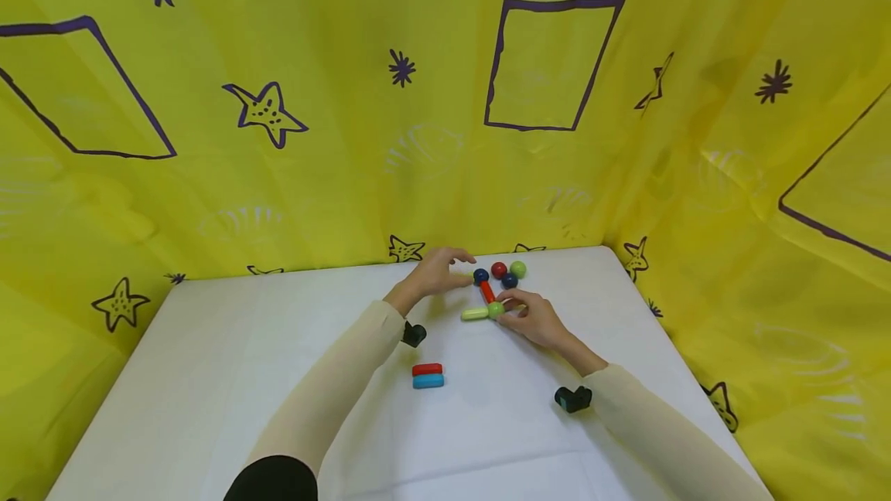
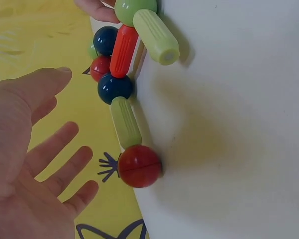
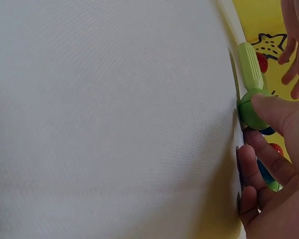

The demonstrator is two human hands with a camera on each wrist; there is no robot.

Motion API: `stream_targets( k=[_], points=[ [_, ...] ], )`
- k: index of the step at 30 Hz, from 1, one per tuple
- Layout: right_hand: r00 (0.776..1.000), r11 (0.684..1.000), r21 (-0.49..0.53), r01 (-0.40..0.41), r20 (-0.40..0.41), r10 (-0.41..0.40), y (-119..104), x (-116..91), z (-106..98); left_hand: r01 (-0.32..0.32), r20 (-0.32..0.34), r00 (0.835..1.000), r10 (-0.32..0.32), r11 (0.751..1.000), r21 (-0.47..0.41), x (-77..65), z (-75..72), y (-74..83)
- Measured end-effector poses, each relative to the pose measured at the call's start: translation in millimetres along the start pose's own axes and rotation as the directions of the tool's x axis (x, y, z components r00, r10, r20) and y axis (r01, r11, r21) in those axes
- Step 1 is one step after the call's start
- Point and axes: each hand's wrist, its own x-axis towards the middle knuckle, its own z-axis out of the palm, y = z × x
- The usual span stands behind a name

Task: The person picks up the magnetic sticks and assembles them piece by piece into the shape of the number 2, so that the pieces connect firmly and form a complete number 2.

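Note:
A joined chain of toy balls and rods lies on the white table. My right hand (image 1: 536,319) pinches its green ball (image 1: 496,310) between thumb and finger. From that ball run a light green rod (image 1: 476,315) and a red rod (image 1: 488,292), the latter ending at a dark blue ball (image 1: 481,276). Beyond that, the left wrist view shows another green rod (image 2: 125,124) and a red ball (image 2: 139,167); my left hand hides these two in the head view. With fingers spread and nothing held, my left hand (image 1: 435,273) is beside the dark blue ball.
Behind the chain sit a loose red ball (image 1: 499,270), a green ball (image 1: 518,269) and a second dark blue ball (image 1: 510,281). Nearer the front lie a red rod (image 1: 427,369) and a blue rod (image 1: 428,381), side by side. Yellow patterned curtain (image 1: 334,176) borders the table.

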Motion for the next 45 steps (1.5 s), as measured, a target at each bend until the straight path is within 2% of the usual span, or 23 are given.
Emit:
stream_targets(
  k=[7, 11, 22, 28, 29, 32, 38, 45],
  points=[
    [0.999, 0.999, 0.005, 0.042, -0.005, -0.042, 0, 1, 0, 0.010, -0.023, 1.000, -0.010, 1.000, -0.015, 17.5, 10.2, 2.0],
    [0.997, 0.997, 0.009, 0.073, -0.013, -0.073, 0, 1, 2, 0.034, -0.014, 0.999, -0.034, 0.999, -0.032, 27.1, 16.9, 4.8],
    [0.998, 0.998, 0.019, 0.056, -0.018, -0.055, -1, -1, 5, 0.073, 0.032, 0.997, -0.072, 0.996, -0.057, 46.6, 37.5, 4.2],
    [0.998, 0.998, 0.027, 0.056, -0.027, -0.056, 0, -3, 4, 0.137, 0.037, 0.990, -0.135, 0.988, -0.077, 48.8, 51.0, 7.8],
    [0.998, 0.998, 0.027, 0.061, -0.027, -0.060, 1, -4, 4, 0.164, 0.041, 0.986, -0.161, 0.983, -0.084, 49.0, 53.1, 8.1],
    [0.997, 0.997, 0.021, 0.073, -0.029, -0.072, 1, -4, 3, 0.190, 0.025, 0.982, -0.189, 0.980, -0.062, 50.0, 57.6, 8.2],
    [0.997, 0.997, 0.017, 0.071, -0.041, -0.070, 2, -5, 2, 0.212, -0.002, 0.977, -0.213, 0.976, -0.048, 53.8, 61.8, 8.5],
    [0.997, 0.998, 0.033, 0.062, -0.040, -0.060, 2, -5, 0, 0.202, -0.026, 0.979, -0.203, 0.979, -0.034, 58.6, 64.4, 7.0]
  ],
)
